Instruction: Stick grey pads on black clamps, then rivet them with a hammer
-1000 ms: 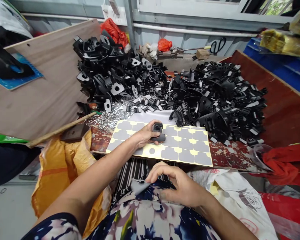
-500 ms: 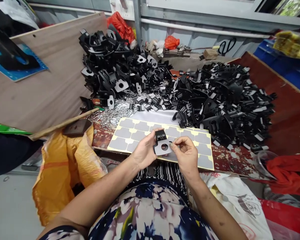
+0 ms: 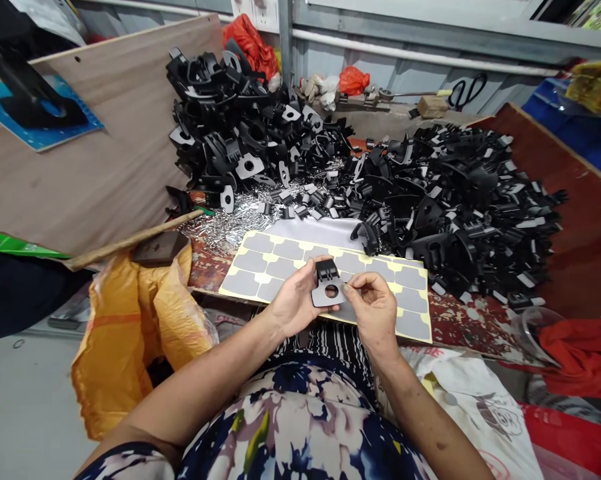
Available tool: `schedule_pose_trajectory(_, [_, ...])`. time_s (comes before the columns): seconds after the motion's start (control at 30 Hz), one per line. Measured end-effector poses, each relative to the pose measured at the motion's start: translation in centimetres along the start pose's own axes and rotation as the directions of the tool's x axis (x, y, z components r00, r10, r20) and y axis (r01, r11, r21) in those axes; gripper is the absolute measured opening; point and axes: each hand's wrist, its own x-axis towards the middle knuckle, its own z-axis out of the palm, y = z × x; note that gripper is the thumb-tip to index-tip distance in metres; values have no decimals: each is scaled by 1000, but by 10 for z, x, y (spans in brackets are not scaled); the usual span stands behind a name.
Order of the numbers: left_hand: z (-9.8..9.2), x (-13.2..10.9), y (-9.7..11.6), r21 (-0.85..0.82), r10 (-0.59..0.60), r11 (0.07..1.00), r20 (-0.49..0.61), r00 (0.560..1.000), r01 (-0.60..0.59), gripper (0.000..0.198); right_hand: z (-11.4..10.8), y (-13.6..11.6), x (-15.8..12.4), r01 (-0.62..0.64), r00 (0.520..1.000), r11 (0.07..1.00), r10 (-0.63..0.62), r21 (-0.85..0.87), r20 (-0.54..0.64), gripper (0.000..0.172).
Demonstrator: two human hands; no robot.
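Observation:
In my left hand [image 3: 296, 298] is a black plastic clip [image 3: 326, 270], its fingers curled round the clip's left side and underneath. On the clip's flat face lies a grey sticker [image 3: 323, 296] with a round hole in the middle. My right hand [image 3: 375, 310] has thumb and forefinger pinched at the right edge of this sticker; whether they also grip the plastic behind it is hidden. Below both hands a yellow-edged backing sheet [image 3: 223, 288] carries rows of grey stickers.
Black plastic clips [image 3: 220, 107] are heaped at the back left, and more black parts [image 3: 445, 180] at the right. Shiny metal pins [image 3: 230, 223] lie between. A wooden stick [image 3: 135, 240] leans left. An orange sack [image 3: 113, 333] hangs below; a clear plastic cup [image 3: 530, 330] stands right.
The whole view has shifted slightly. Both hands keep about the same hold, with the clip tilted a little and the right fingertips still at the sticker's right edge.

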Motion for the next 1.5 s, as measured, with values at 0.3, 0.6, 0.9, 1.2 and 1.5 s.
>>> schedule_pose_trajectory(0.3, [-1, -5, 2, 25, 12, 1000, 25, 1000, -12, 49, 2, 1, -3, 96, 995, 990, -93, -104, 29, 17])
schedule_pose_trajectory(0.6, [-9, 2, -30, 507, 475, 786, -126, 871, -355, 41, 5, 9, -18, 562, 814, 615, -531, -553, 236, 31])
schedule_pose_trajectory(0.9, [-5, -13, -24, 366, 245, 913, -140, 959, -180, 47, -6, -9, -10, 259, 959, 799, -147, -543, 242, 35])
schedule_pose_trajectory(1.2, [3, -18, 71, 567, -163, 809, -36, 986, 154, 54, -53, -15, 52, 276, 943, 698, -63, -661, 327, 6])
schedule_pose_trajectory(1.5, [40, 30, 134, 634, 391, 723, -48, 919, -274, 58, -53, 0, 117, 251, 955, 574, -278, -780, 103, 25])
